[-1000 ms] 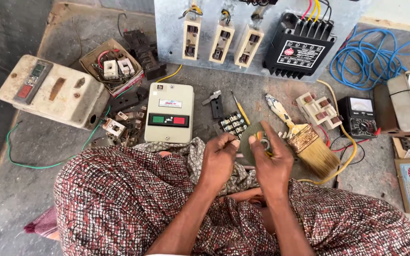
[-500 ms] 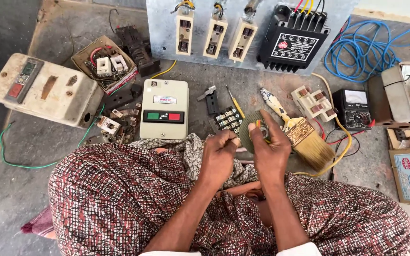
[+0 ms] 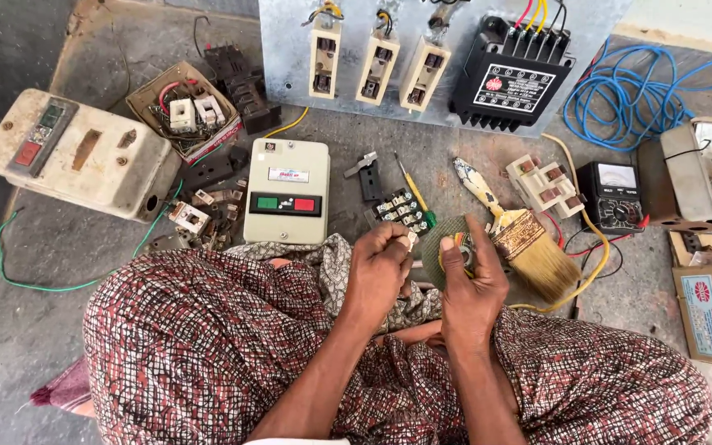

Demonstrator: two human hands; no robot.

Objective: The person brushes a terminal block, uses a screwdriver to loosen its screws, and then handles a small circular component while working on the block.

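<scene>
Left hand [image 3: 381, 268] now set further from right hand [image 3: 467, 284] than a second ago; fingers pinched shut on a small pale part [image 3: 411, 240]. Right fingers closed round a grey-green disc [image 3: 447, 247], held over the lap. Rubbing apparently paused for inspection. Beyond, on the floor: paintbrush [image 3: 529, 247], starter box [image 3: 288, 191].

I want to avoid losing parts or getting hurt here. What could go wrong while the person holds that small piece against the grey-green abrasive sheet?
1. The left hand pinches a very small part; if it slips, it could drop into the patterned cloth and be hard to find.
2. The right hand holds the abrasive sheet close to the fingertips, so rubbing might scrape skin.
3. The paintbrush and screwdriver lie near and might be knocked.
</scene>
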